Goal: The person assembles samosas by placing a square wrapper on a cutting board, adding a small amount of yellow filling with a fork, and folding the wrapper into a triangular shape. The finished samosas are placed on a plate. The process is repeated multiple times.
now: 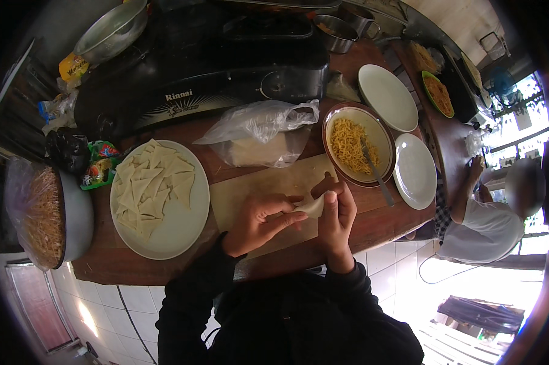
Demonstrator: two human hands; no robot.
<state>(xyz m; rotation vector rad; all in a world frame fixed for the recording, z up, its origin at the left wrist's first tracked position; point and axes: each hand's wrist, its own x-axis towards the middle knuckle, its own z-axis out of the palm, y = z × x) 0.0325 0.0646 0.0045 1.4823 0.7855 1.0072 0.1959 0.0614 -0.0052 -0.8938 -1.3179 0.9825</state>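
Observation:
Between my two hands is a pale dough wrapper (311, 207), folded and pinched at its edges. My left hand (263, 220) closes thumb and fingers on its left side. On its right side my right hand (338, 214) grips with the thumb up; whether filling lies inside is hidden. Under them lies a tan cutting board (250, 187). A white plate (186, 234) at the left carries many folded triangular dough pieces (150, 188). To the right, a brown-rimmed bowl (328, 137) holds yellow noodles (350, 146) with a fork (378, 173) resting in them.
Behind the board sits a clear plastic bag (262, 131) with pale wrappers inside. Two white plates (389, 97) stand right of the noodles. A black gas stove (195, 91) fills the back. A large pot (77, 213) stands far left. Another person (481, 225) is at the right.

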